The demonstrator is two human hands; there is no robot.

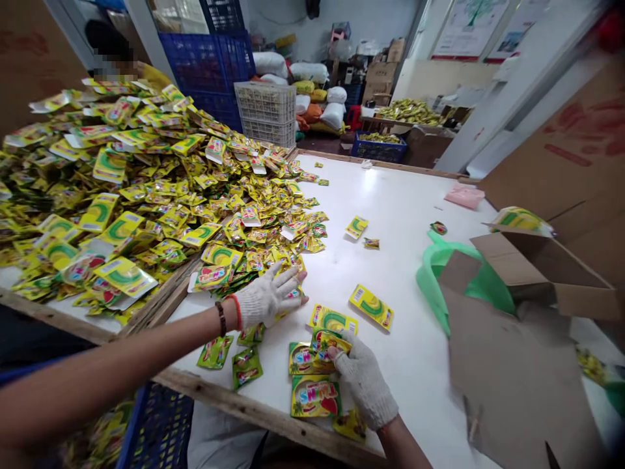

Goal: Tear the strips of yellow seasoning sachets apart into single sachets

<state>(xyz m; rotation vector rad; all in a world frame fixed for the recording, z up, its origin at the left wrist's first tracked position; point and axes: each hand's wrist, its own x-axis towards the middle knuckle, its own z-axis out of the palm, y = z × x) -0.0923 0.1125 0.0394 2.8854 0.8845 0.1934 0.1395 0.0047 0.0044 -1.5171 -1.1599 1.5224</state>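
Observation:
My left hand [267, 298], in a white knitted glove with bare fingertips, lies spread over the near edge of a heap of small yellow candy packets [263, 215]. My right hand [366, 378], gloved the same way, pinches a small green and yellow candy packet [325, 344] above flat printed cartons. Below it lies a flat yellow-green carton [315, 396] with "TWINS" lettering. Two more flat cartons, one yellow with a green curve [372, 307] and another [332, 319], rest just beyond. Several green packets [247, 367] sit by my left forearm.
A wooden strip [161, 296] divides the white table [390, 273]. At the right stand an open cardboard box [561, 260] and a green plastic bag [434, 280]. A blue crate [161, 423] is below the edge. A person [146, 73] is behind the heap.

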